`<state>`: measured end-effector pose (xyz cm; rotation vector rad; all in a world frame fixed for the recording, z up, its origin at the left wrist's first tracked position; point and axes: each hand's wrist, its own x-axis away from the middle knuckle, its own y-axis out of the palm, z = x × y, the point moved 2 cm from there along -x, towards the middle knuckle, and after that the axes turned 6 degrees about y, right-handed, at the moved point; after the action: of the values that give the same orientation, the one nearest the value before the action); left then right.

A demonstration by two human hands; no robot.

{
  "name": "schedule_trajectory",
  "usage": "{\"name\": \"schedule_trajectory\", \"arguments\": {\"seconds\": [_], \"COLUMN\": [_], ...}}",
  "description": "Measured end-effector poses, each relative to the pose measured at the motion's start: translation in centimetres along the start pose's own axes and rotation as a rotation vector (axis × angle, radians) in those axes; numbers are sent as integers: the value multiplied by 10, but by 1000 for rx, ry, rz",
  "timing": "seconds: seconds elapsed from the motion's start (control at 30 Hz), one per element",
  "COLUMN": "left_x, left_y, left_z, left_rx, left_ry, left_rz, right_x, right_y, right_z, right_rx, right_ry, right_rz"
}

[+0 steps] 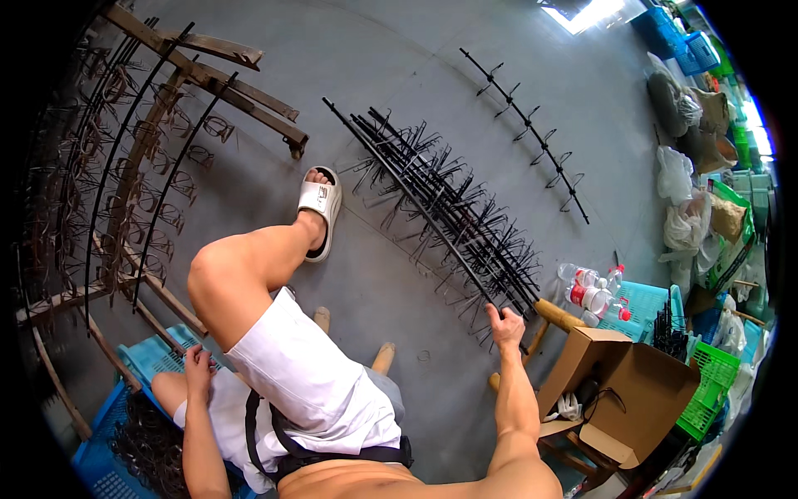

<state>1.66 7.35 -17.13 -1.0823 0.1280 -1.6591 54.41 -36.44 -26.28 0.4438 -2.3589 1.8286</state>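
My right hand (505, 328) is closed round the near end of a long black rod (405, 187). This rod lies along the left side of a bundle of black rods (465, 220) with many thin wire hooks sticking out. The bundle's near end is by a wooden stool leg (559, 315). Over my thigh, beside a blue basket (104, 453), my left hand (198, 373) has its fingers bent together. What it holds, if anything, cannot be made out. The basket contains a heap of dark, thin frames (150, 445).
On the left, a wooden rack (191, 71) carries rods hung with eyeglass frames (170, 214). A single hooked rod (532, 133) lies on the grey floor. At right are plastic bottles (588, 291), an open cardboard box (657, 391), a green basket (713, 387) and bags (686, 220).
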Motion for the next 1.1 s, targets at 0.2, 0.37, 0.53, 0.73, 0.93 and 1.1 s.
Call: {"name": "schedule_trajectory", "arguments": {"seconds": [0.2,0.37,0.53,0.73,0.93,1.1], "left_x": [-18,13,84,88,58,59], "left_y": [11,5,-40,-107,-135,-127], "left_z": [10,113,249,255,125,34], "left_rx": [95,249,381,826,1495,1645], "left_ry": [142,472,930,927,663,520], "left_rz": [-28,69,-38,-211,-154,155], "right_x": [36,35,19,12,49,54], "right_y": [-16,-73,-158,-273,-262,-173], "right_z": [-20,-61,-75,-233,-442,-568], "right_rx": [-219,-294,-245,-155,-113,-6], "right_ry": [11,-209,-585,-1107,-1606,-1626], "right_rz": [-117,83,412,497,628,298]}}
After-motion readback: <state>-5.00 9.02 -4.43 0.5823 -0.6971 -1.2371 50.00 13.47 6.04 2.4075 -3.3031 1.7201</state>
